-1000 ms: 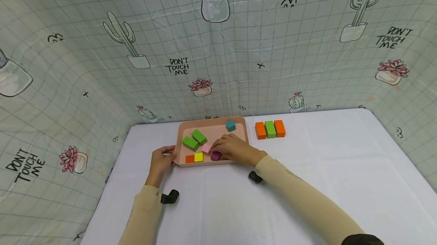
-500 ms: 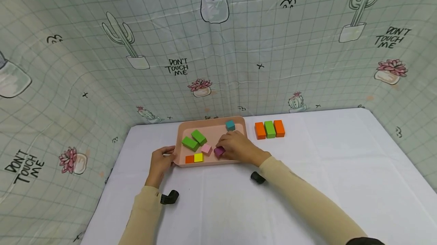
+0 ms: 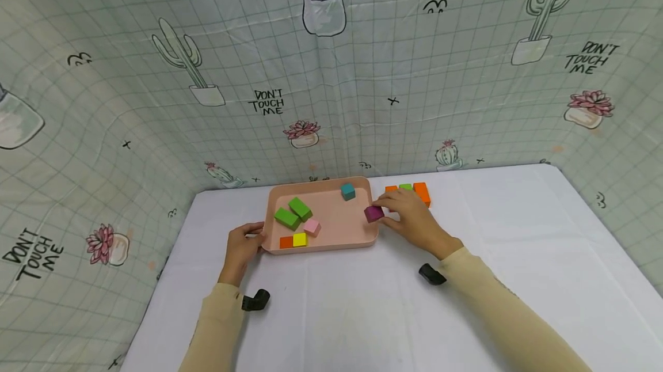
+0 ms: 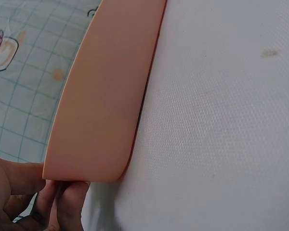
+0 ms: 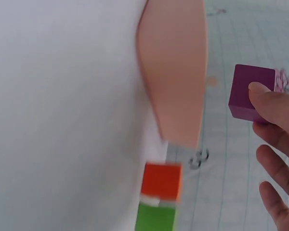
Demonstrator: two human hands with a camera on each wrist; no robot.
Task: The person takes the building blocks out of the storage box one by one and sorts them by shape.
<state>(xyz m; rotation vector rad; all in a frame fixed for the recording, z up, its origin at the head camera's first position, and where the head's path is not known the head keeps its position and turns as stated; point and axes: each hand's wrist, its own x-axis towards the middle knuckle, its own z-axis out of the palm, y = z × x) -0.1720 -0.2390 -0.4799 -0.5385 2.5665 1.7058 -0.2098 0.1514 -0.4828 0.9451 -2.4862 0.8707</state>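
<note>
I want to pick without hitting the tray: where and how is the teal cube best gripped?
Probably by two opposite side faces, from above and the near side. The teal cube stands apart, so its sides look free, but the raised wall of the tray behind it would likely hinder a low approach.

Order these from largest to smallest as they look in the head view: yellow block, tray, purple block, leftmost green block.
1. Tray
2. Leftmost green block
3. Purple block and yellow block: unsure; the right hand partly covers the purple block and may hold it nearer the camera.
</note>
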